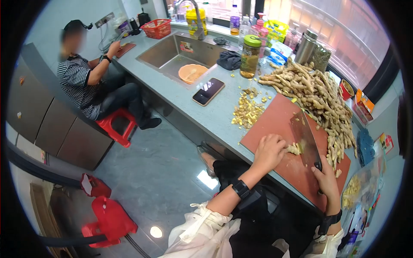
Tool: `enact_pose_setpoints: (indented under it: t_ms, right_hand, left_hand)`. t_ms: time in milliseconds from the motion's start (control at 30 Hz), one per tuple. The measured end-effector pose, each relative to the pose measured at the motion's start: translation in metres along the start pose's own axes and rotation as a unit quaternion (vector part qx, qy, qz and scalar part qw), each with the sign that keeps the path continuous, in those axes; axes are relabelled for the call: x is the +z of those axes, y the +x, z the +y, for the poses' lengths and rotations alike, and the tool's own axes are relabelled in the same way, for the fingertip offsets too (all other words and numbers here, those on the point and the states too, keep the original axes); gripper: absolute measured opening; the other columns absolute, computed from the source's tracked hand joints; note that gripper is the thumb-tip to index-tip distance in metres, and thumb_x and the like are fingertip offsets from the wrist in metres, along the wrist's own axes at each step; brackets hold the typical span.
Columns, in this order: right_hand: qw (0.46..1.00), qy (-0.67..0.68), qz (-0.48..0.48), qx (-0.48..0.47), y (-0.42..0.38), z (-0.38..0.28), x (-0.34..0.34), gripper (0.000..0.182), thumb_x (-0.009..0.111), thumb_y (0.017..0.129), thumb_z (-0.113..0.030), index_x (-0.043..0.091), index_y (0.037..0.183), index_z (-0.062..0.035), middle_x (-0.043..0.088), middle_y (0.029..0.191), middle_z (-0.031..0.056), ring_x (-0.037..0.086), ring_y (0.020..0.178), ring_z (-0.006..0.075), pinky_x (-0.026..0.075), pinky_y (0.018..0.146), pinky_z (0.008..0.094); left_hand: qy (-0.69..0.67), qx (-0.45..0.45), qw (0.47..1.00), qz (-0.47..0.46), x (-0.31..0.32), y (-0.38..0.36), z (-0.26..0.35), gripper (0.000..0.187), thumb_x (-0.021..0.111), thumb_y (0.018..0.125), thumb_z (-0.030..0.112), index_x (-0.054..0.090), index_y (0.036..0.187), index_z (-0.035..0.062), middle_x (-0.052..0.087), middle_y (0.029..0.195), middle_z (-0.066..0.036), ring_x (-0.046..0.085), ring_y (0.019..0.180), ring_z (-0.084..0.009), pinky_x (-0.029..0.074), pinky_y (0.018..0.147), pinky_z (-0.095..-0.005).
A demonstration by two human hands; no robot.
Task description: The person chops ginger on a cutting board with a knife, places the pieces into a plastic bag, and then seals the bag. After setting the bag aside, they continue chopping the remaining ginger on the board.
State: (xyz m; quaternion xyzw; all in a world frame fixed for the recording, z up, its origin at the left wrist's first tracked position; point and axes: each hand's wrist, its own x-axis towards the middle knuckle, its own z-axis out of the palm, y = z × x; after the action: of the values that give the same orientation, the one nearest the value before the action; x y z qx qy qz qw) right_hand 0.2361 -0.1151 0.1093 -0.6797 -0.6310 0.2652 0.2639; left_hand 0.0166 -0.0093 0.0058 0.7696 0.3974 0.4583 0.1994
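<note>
My left hand rests over the reddish-brown cutting board, its curled fingers pressed on a piece of ginger. In my right hand is the black handle of a cleaver. The wide blade stands close to the cut end of the ginger, with small bits stuck to it. A large heap of whole ginger roots covers the board's far right side and the counter behind. Left of the board lies a pile of chopped yellow ginger pieces.
A phone lies on the counter beside the sink, which holds an orange bowl. A green-lidded jar stands behind. At far left a seated person works at another board. A clear bag sits right.
</note>
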Motion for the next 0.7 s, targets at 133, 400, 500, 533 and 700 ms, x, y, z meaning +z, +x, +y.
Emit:
enact_pose_setpoints:
  t_ms: [133,400,500,533,700]
  right_hand:
    - [0.997,-0.017,0.022,-0.074,0.0,-0.001,-0.001,0.039,0.063,0.091,-0.009,0.053,0.127,0.0011,0.061,0.1,0.0149,0.06,0.096,0.0272,0.047,0.088,0.0365]
    - [0.999,-0.029,-0.016,-0.002,-0.001,-0.014,-0.013,0.032,0.063,0.093,-0.013,0.054,0.123,-0.003,0.059,0.094,0.0166,0.06,0.089,0.0313,0.047,0.082,0.039]
    - [0.999,-0.014,-0.044,-0.009,0.001,-0.022,-0.014,0.029,0.062,0.094,-0.013,0.053,0.119,-0.0022,0.061,0.097,0.0198,0.06,0.092,0.0354,0.047,0.083,0.0396]
    - [0.999,-0.016,-0.041,-0.006,0.002,-0.023,-0.014,0.029,0.062,0.094,-0.013,0.053,0.119,-0.0022,0.061,0.097,0.0198,0.06,0.092,0.0354,0.047,0.083,0.0396]
    - [0.997,-0.051,-0.064,-0.015,0.005,-0.027,-0.014,0.029,0.063,0.094,-0.014,0.052,0.119,-0.002,0.062,0.101,0.0231,0.061,0.096,0.0417,0.048,0.084,0.0436]
  left_hand:
    - [0.023,0.007,1.0,-0.006,0.002,0.0,-0.002,0.016,0.073,0.081,0.02,0.067,0.092,0.0092,0.061,0.102,-0.007,0.056,0.105,-0.0296,0.04,0.094,-0.0443]
    - [0.012,0.001,1.0,-0.023,-0.002,0.002,0.004,0.013,0.072,0.083,0.021,0.07,0.091,0.0108,0.061,0.1,-0.007,0.056,0.106,-0.0284,0.04,0.097,-0.0435]
    - [0.019,-0.016,0.999,-0.025,-0.004,0.004,0.007,0.012,0.073,0.083,0.021,0.071,0.091,0.0116,0.061,0.1,-0.005,0.056,0.106,-0.0274,0.039,0.098,-0.0424]
    - [0.015,-0.014,0.999,-0.026,-0.004,0.004,0.007,0.012,0.073,0.083,0.021,0.071,0.091,0.0116,0.061,0.1,-0.005,0.056,0.106,-0.0274,0.039,0.098,-0.0424]
    - [0.015,-0.012,1.0,-0.021,-0.004,0.005,0.007,0.011,0.073,0.083,0.02,0.071,0.089,0.0116,0.061,0.097,-0.005,0.056,0.105,-0.0269,0.04,0.096,-0.0415]
